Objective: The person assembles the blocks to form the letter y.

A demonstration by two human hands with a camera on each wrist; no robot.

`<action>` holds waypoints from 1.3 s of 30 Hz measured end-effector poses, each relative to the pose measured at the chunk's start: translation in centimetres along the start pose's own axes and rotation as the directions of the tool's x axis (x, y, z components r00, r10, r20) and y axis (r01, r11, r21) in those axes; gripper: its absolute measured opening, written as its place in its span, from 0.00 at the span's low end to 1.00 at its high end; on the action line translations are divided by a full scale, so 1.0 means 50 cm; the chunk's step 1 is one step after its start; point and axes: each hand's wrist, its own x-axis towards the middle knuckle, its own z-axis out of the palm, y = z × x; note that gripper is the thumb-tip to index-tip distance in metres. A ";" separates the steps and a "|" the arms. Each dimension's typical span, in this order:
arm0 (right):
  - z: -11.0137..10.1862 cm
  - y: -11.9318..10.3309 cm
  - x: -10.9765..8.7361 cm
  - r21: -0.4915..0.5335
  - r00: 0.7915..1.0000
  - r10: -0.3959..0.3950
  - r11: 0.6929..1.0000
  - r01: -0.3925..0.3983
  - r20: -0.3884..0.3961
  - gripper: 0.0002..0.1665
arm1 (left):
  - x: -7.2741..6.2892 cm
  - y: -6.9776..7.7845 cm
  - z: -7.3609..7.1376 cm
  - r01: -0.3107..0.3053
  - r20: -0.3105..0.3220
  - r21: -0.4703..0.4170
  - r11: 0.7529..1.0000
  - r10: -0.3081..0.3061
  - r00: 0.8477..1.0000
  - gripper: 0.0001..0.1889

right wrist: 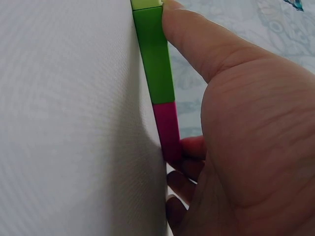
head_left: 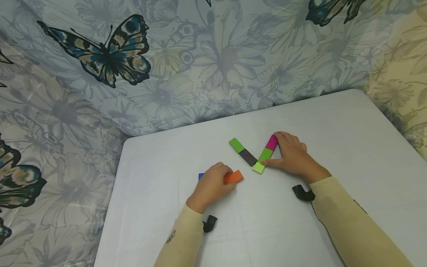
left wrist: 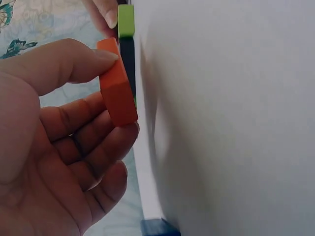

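Observation:
My left hand (head_left: pixel 213 183) pinches an orange block (head_left: pixel 235 177) between thumb and fingertips; the left wrist view shows the orange block (left wrist: pixel 117 86) tilted at the table surface. Partly hidden behind that hand lies a blue block (head_left: pixel 201 175). Up and to the right, a green block (head_left: pixel 236 145) and a dark grey block (head_left: pixel 248 157) lie end to end. They meet a slanted row of a lime block (head_left: pixel 258 168), a green block (head_left: pixel 265 154) and a magenta block (head_left: pixel 272 142). My right hand (head_left: pixel 295 155) grips this row, thumb by the lime block, fingertips at the magenta end.
The blocks lie on a white-covered table (head_left: pixel 160 159). Black curved pieces (head_left: pixel 303 193) stick out beside both sleeves near the wrists. Patterned fabric with butterflies (head_left: pixel 110 52) hangs behind the table and along its left side.

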 end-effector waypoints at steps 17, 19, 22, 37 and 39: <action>-0.003 -0.010 0.000 0.005 1.000 0.019 1.000 -0.019 0.019 0.71 | 0.021 0.047 0.043 0.051 0.032 -0.022 0.998 -0.050 0.998 0.12; -0.002 -0.009 -0.001 0.007 1.000 0.015 1.000 -0.015 0.015 0.71 | 0.022 0.051 0.048 0.054 0.029 -0.036 0.998 -0.053 0.998 0.12; -0.001 -0.009 0.000 0.012 1.000 0.011 1.000 -0.012 0.009 0.69 | 0.024 0.055 0.057 0.057 0.026 -0.061 0.996 -0.055 0.998 0.13; 0.001 -0.004 -0.001 -0.007 1.000 0.013 1.000 -0.013 0.012 0.71 | 0.034 0.076 0.075 0.121 0.069 -0.131 0.984 -0.113 0.991 0.21; 0.001 -0.003 -0.001 -0.002 1.000 0.010 1.000 -0.010 0.009 0.70 | 0.036 0.079 0.076 0.122 0.072 -0.133 0.984 -0.113 0.991 0.22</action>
